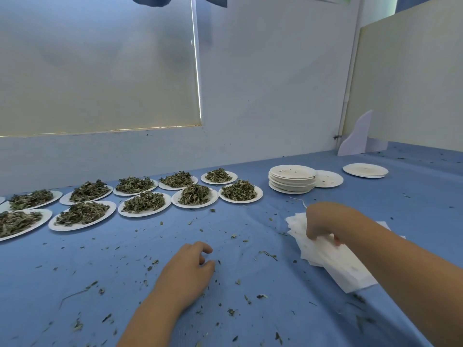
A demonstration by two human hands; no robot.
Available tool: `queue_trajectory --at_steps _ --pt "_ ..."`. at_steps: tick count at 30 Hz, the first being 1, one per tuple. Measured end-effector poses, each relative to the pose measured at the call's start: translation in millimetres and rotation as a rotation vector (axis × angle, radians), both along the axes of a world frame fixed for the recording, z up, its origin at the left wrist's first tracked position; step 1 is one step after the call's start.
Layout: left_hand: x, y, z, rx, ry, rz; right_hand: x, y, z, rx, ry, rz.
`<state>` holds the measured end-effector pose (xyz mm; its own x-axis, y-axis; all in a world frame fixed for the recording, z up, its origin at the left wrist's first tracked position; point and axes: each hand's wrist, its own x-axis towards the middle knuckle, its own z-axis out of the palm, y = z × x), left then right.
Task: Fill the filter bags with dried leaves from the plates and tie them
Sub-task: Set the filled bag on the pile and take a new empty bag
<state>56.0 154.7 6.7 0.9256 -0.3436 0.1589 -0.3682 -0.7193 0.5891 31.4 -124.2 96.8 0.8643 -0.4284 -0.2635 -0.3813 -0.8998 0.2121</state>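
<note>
Head view puts the right grip (323,225) at the right of the counter (413,201), fingers curled downward with fingertips and thumb pinching the top of a loose pile of white filter bags (335,264) that lies flat on the blue cloth (100,259). A thin string (299,201) trails on the cloth just beyond that pile. The left grip (188,269) rests on the cloth nearer the middle, fingers loosely curled and holding nothing, well apart from the bags. Bits of leaf (260,296) are scattered over the cloth around both arms. Farther out to the left, white plates (144,214) stand in two rows, each heaped with dried leaves (144,202). To the right of those rows, beyond the right grip, sits a stack of empty plates (292,185), with a single empty plate (330,179) touching it and another pair of empty plates (365,170) farther right. A pale wall (263,83) and a drawn blind (100,71) rise behind the counter.
</note>
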Motion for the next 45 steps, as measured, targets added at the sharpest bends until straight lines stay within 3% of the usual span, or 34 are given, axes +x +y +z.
queue_trajectory --at_steps 3,8,11,15,19,23,29,33,40,45 --pt "0 1 0 -0.012 0.010 -0.001 2 -6 -1 0.054 -0.070 -0.002" --pt "1 3 3 -0.053 0.026 0.017 15 -10 10 0.418 -0.262 0.112" --pt "2 6 9 -0.166 0.001 0.083 17 5 23 0.696 -0.380 0.260" --pt "0 9 20 -0.368 -0.148 0.129 14 36 36 0.926 -0.363 0.458" --pt "-9 8 29 -0.520 -0.204 0.083 16 63 37 0.926 -0.327 0.574" --pt "-13 8 32 -0.598 -0.030 0.015 24 81 30 0.958 -0.398 0.587" --pt "-4 8 34 -0.598 0.131 0.058 41 91 15 1.161 -0.547 0.502" --pt "6 10 32 -0.725 0.253 0.105 62 88 6 1.087 -0.553 0.427" --pt "26 17 22 -0.901 0.407 0.304 114 38 -4 1.117 -0.711 -0.120" --pt "39 17 16 -1.131 0.462 0.388 142 13 -21 1.002 -0.570 -0.337"
